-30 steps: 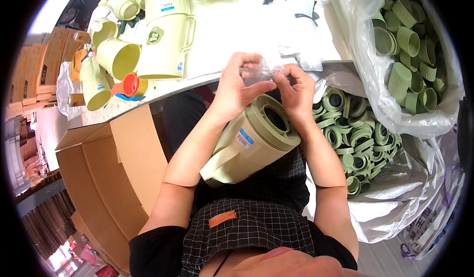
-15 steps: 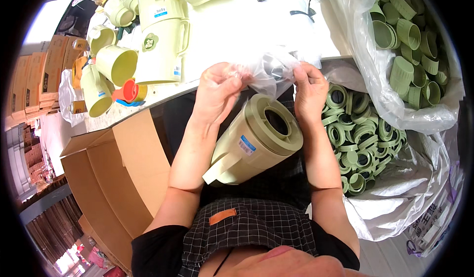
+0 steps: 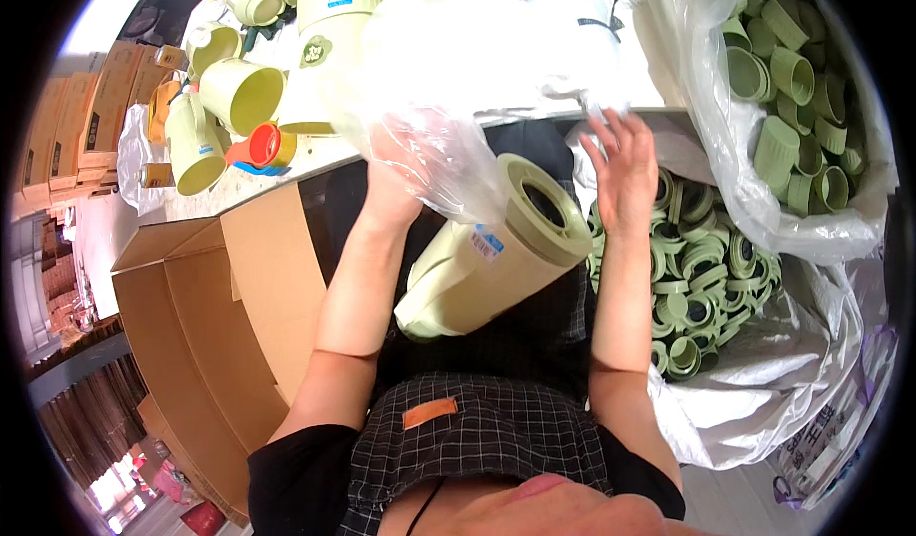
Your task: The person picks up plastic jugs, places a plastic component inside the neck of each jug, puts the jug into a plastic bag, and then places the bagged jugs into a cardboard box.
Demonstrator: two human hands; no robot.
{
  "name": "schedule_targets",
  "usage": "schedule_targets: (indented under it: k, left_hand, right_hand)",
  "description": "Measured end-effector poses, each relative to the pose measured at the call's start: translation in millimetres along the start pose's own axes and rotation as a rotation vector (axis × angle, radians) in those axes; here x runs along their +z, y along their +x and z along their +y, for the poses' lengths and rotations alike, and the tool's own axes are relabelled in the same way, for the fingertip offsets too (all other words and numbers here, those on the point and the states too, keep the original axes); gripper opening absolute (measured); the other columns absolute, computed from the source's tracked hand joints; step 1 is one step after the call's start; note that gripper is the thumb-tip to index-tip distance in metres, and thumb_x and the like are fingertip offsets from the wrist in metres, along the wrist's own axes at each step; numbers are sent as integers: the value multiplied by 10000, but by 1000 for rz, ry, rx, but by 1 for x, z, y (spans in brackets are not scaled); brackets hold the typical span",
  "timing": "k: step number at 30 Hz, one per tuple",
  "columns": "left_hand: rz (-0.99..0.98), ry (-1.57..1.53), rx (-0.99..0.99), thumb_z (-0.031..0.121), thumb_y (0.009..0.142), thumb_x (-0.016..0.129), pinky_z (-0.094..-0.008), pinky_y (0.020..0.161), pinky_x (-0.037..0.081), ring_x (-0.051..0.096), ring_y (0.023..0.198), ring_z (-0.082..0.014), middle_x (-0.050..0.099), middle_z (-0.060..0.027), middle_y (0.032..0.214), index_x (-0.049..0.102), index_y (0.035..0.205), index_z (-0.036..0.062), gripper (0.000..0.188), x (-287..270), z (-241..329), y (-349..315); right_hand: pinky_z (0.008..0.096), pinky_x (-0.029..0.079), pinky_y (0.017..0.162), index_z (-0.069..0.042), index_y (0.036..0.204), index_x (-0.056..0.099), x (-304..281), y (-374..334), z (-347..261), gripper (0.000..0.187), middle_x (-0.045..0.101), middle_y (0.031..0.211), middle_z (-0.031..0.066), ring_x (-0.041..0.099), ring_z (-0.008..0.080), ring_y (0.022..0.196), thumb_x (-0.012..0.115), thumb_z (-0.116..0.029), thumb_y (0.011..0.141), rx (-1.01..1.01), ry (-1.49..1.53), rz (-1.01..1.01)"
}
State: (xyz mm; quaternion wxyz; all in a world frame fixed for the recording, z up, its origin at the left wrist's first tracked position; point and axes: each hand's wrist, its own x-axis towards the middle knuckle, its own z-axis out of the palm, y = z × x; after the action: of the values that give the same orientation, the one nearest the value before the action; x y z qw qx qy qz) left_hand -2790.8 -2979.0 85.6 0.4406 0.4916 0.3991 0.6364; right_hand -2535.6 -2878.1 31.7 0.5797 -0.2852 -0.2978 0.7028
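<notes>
A pale green jug [image 3: 458,283] rests tilted on my lap, its round ringed top with a dark centre facing up and right. On its side is a blue-and-white label [image 3: 487,241]. My left hand [image 3: 396,168] has hold of a clear plastic bag [image 3: 448,159]. The film spreads over the hand and blurs its fingers, and the bag's lower edge hangs against the jug near the label. To the right of the jug's top, my right hand [image 3: 625,173] is raised with fingers spread, holding nothing, near the table edge.
More green jugs [image 3: 196,145] and a red cup [image 3: 262,145] stand on the white table [image 3: 572,78]. An open cardboard box [image 3: 210,326] is at left. At right, one bag [image 3: 821,235] holds green cups; below it lie several green ring-shaped lids [image 3: 701,269] in a white sack [image 3: 744,421].
My right hand has let go of the bag and opened its fingers. My left hand has the bag, which now hangs wider over it and the jug. The jug has turned slightly.
</notes>
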Motion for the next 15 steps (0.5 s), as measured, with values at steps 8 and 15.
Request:
schedule_targets:
  k: [8,15]
  left_hand:
    - [14,577,-19,33,823,573,-340,752,488,596,828,-191,629,-83,960,583,1024,7,203,53,33,8]
    - [267,-249,-103,121,929,612,-264,719,495,610,798,-120,663,-38,911,620,996,20,122,52,31,2]
  right_hand:
    - [232,441,800,-19,983,597,98,-16,-43,354,585,947,23,555,100,890,780,24,684,-240,-772,-506]
    - [323,567,692,-25,848,516,-3,49,-19,127,555,769,37,568,135,672,605,-65,929,-265,-303,388]
